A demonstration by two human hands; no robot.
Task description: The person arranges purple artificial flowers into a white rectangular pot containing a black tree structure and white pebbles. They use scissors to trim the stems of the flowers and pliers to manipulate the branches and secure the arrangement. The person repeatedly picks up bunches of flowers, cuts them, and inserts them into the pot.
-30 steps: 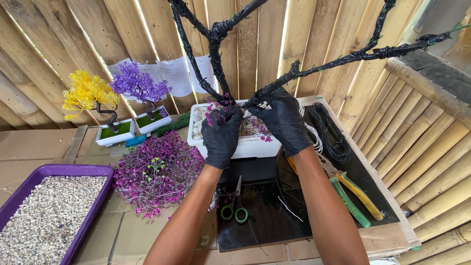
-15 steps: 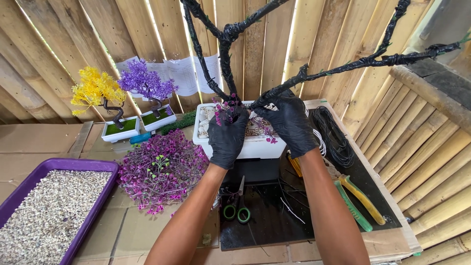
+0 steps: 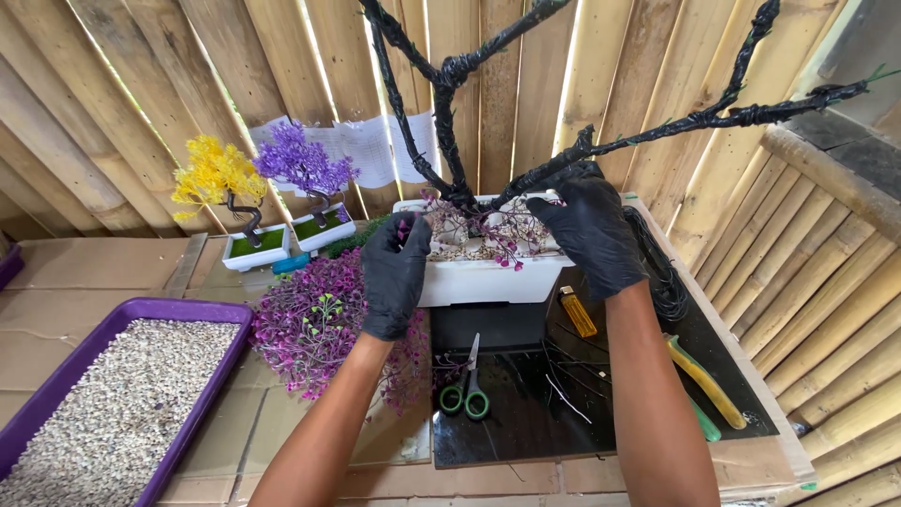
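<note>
- The left hand [image 3: 394, 274], in a black glove, was raised at the left end of the white rectangular planter [image 3: 488, 279], its fingers drawn narrow and pinched on a small purple artificial flower sprig [image 3: 405, 228] held just above the planter's left rim.
- The right hand [image 3: 593, 232], also in a black glove, lay at the right end of the planter, fingers curled closed around the lower part of a black tape-wrapped branch [image 3: 648, 131]; the palm faced down and left.
- The black wrapped tree trunk [image 3: 449, 131] stood upright in the planter between the two hands, its long axis near vertical, forking at the top of view.
- The gripped branch ran from the trunk base up and to the right, its long axis slanting toward the far right corner, ending against the bamboo wall [image 3: 807, 282].
- The sprig's stem direction could not be told; it was mostly hidden by the fingertips.
- A heap of purple artificial foliage [image 3: 310, 324] lay just left of the planter, beneath the left forearm.
- Green-handled scissors [image 3: 467, 390] lay on the black mat [image 3: 526, 422] near the planter, blades pointing far.
- A yellow lighter [image 3: 577, 312] lay just near the planter's right end.
- A purple tray of pale gravel [image 3: 103, 404] sat at near left.
- Two small finished trees, one yellow [image 3: 218, 178], one purple [image 3: 302, 164], stood far left.
</note>
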